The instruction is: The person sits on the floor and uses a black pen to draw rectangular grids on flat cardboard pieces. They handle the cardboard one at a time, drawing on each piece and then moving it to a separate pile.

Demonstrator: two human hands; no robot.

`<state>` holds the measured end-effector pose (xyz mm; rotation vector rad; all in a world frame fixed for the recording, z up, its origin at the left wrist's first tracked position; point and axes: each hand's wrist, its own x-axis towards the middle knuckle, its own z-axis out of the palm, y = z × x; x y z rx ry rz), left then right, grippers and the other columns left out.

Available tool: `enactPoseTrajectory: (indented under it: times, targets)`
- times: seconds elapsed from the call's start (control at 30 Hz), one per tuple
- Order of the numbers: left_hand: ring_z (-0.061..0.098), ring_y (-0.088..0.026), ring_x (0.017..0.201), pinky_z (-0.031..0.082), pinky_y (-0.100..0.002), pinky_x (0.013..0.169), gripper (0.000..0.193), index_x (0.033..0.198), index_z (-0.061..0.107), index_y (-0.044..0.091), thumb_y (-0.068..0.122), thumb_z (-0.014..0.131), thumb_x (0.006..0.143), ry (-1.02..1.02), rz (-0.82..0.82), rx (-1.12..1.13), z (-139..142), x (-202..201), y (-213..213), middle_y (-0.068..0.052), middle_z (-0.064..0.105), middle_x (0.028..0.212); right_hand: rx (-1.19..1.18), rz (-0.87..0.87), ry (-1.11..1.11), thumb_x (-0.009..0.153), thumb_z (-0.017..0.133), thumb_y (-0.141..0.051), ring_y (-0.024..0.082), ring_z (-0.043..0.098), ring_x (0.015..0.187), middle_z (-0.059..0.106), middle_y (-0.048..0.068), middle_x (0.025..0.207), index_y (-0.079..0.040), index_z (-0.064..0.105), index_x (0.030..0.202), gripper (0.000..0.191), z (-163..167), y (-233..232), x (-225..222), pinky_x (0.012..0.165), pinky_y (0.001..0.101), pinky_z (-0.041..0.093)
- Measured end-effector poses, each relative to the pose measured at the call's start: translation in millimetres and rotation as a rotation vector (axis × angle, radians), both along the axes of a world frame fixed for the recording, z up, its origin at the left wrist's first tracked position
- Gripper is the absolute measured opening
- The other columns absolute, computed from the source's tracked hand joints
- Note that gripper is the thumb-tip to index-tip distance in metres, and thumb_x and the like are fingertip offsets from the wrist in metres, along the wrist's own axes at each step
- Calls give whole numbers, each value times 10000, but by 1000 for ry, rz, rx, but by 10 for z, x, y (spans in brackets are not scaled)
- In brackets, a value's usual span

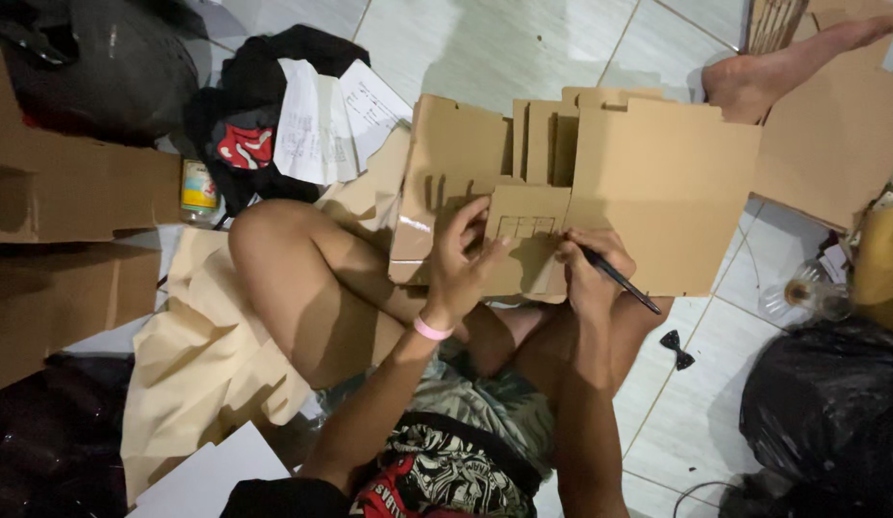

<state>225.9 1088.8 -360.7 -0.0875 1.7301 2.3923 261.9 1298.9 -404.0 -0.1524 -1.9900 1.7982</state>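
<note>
Cardboard model point(648, 182): we see tan, slotted panels at frame centre, resting on our knees.
Cardboard sheets point(72, 192): flat, brown, left edge.
Papers point(321, 120): white printed sheets, upper left.
Jar point(199, 187): small, yellow-labelled, beside them.
Left hand point(458, 259): fingers pressing the model's small panel.
Right hand point(585, 269): pinching a black pen point(619, 280).

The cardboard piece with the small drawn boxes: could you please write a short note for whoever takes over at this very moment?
Left hand: fingers pressed on the small cardboard piece, holding it against the lap.
Right hand: gripping a black pen, its tip at the piece's right edge.
Things: the piece lies in front of a slotted cardboard assembly. Loose cardboard sheets lie on the left, papers on a dark bag.
Done: a row of small boxes is drawn on the piece.
Left: nothing cut out inside those boxes that I can see; the piece is not slotted into the assembly.
</note>
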Motion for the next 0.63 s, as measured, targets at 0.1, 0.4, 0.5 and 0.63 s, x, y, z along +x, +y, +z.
enactPoseTrajectory:
  times: [0.1,0.4,0.5,0.63]
  targets:
    - [634,-239,1294,610,-289,951,621,1540,418,10,88,674,979,143,-94,-101,-70,-178,-36,-178,544,1506,-147,-81,-80,861,756,113,227,716,821,683,164,1075,42,682,922,119,74,-35,-63,706,325,629]
    - [698,-216,1195,645,-302,862,647,1582,405,58,54,668,991,166,-165,-221,-27,-466,-39,-212,681,1364,66,-64,-227,796,892,26,100,660,755,717,69,851,18,698,867,206,581,-321,-385,715,243,551]
    - [738,-239,1166,649,-294,858,670,1590,422,89,60,672,970,55,-206,-212,-66,-490,-41,-197,715,1346,131,9,-109,869,878,26,114,715,843,769,105,936,28,709,862,170,618,-374,-460,803,261,589]
    - [651,-311,1312,664,-333,903,684,1563,431,105,28,687,934,142,-178,-219,-149,-561,-38,-210,595,1479,317,-49,-153,821,933,2,130,656,701,746,129,801,24,708,818,227,577,-364,-597,685,243,540]
